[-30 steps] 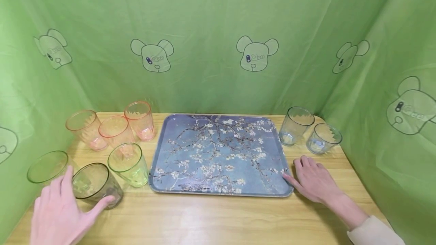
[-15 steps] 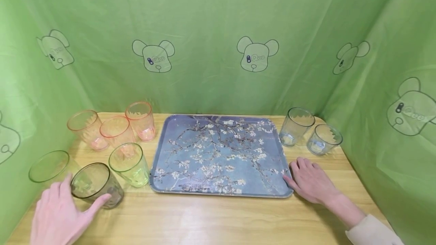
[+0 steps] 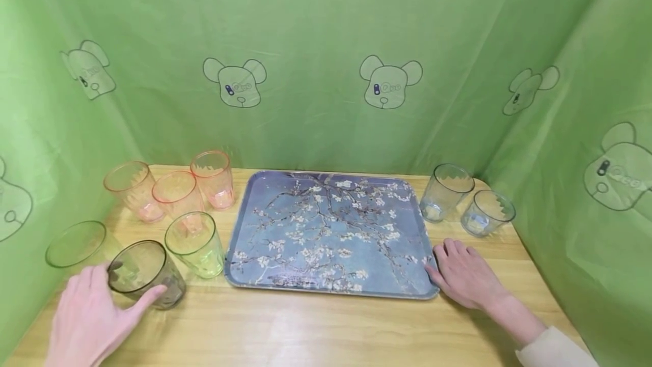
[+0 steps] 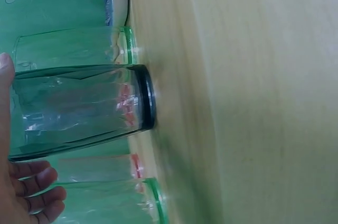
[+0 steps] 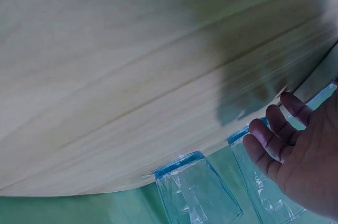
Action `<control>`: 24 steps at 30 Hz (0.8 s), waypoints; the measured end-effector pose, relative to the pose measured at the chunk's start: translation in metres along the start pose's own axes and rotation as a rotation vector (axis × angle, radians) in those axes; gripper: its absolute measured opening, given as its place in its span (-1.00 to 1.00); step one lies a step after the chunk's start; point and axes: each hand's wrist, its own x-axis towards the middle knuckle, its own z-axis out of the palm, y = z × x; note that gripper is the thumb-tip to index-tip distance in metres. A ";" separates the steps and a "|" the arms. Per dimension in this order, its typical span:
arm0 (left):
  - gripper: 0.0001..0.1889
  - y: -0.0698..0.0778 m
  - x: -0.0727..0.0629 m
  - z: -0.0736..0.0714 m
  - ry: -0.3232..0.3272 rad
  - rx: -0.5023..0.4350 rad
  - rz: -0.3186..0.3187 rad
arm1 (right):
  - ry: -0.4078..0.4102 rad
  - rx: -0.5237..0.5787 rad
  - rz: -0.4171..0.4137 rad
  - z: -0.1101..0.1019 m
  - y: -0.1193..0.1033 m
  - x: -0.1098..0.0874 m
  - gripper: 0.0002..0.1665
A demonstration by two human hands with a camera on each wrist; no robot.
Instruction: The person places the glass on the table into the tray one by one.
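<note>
Grey tumbler (image 3: 154,271) upright on worktop (image 3: 285,330), 8 o'clock of tray (image 3: 326,242); left hand (image 3: 90,311) curled round it. Right hand (image 3: 466,273) relaxed, tray's 4 o'clock. Probably light, stiff, slick: pinch mid-height.

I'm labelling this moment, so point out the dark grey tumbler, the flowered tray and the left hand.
Dark grey tumbler (image 4: 79,109), left wrist view: its side wall.
Flowered tray (image 3: 331,235), head view: its printed base.
Left hand (image 3: 90,316), head view: its back.
</note>
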 end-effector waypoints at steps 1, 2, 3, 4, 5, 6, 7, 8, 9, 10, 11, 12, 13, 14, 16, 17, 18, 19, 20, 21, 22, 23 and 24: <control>0.09 0.000 0.000 0.001 -0.004 -0.010 -0.009 | -0.001 0.002 0.001 0.000 0.000 -0.001 -0.62; 0.08 0.000 0.000 0.001 -0.010 -0.018 -0.020 | -0.002 0.003 0.003 0.000 0.000 -0.001 -0.62; 0.07 0.000 0.000 0.002 -0.016 -0.029 -0.033 | -0.003 0.005 0.005 0.000 -0.001 -0.002 -0.62; 0.06 0.000 0.000 0.002 -0.023 -0.040 -0.047 | -0.005 0.006 0.008 0.000 -0.001 -0.002 -0.62; 0.06 0.000 0.000 0.003 -0.032 -0.047 -0.057 | -0.006 0.007 0.010 0.000 -0.001 -0.002 -0.62; 0.06 0.000 0.000 0.003 -0.038 -0.054 -0.067 | -0.008 0.007 0.011 0.001 0.000 -0.002 -0.63; 0.06 0.000 0.000 0.004 -0.042 -0.060 -0.075 | -0.008 0.007 0.012 0.001 -0.001 -0.003 -0.63; 0.05 -0.001 0.000 0.005 -0.043 -0.067 -0.081 | -0.008 0.007 0.013 0.001 -0.001 -0.003 -0.63; 0.05 -0.001 0.000 0.005 -0.046 -0.073 -0.084 | -0.007 0.006 0.013 0.001 -0.001 -0.003 -0.63; 0.04 -0.001 0.000 0.006 -0.043 -0.078 -0.083 | -0.006 0.005 0.013 0.001 -0.001 -0.003 -0.63; 0.03 -0.002 0.000 0.007 -0.034 -0.082 -0.077 | -0.004 0.004 0.012 0.002 0.000 -0.003 -0.63; 0.01 -0.002 0.000 0.008 -0.024 -0.085 -0.070 | -0.002 0.004 0.011 0.002 0.000 -0.003 -0.63; 0.00 -0.002 0.000 0.009 -0.013 -0.089 -0.061 | 0.001 0.003 0.010 0.002 -0.001 -0.003 -0.63; 0.00 -0.002 -0.001 0.009 -0.001 -0.094 -0.050 | 0.003 0.002 0.009 0.002 0.000 -0.003 -0.63; -0.02 -0.002 -0.001 0.011 0.033 -0.097 -0.024 | 0.009 -0.001 0.006 0.003 0.000 -0.003 -0.62; -0.02 -0.002 -0.002 0.011 0.048 -0.097 -0.011 | 0.011 -0.001 0.006 0.003 0.000 -0.003 -0.62; -0.02 -0.002 -0.002 0.012 0.061 -0.097 0.003 | 0.013 -0.002 0.005 0.003 0.000 -0.003 -0.62; -0.02 -0.003 -0.003 0.013 0.079 -0.099 0.019 | 0.013 -0.002 0.004 0.003 0.000 -0.002 -0.62; -0.02 -0.003 -0.003 0.014 0.099 -0.100 0.038 | 0.013 -0.002 0.004 0.003 0.000 -0.002 -0.62; -0.02 -0.004 -0.003 0.014 0.120 -0.100 0.060 | 0.012 -0.002 0.004 0.003 0.000 -0.002 -0.62; -0.02 -0.004 -0.003 0.015 0.142 -0.102 0.081 | 0.010 -0.001 0.005 0.004 0.000 -0.002 -0.62; -0.02 -0.005 -0.003 0.016 0.163 -0.104 0.100 | 0.008 0.000 0.005 0.004 0.000 -0.001 -0.62; -0.02 -0.005 -0.004 0.016 0.185 -0.109 0.121 | 0.006 0.000 0.005 0.004 0.001 -0.001 -0.62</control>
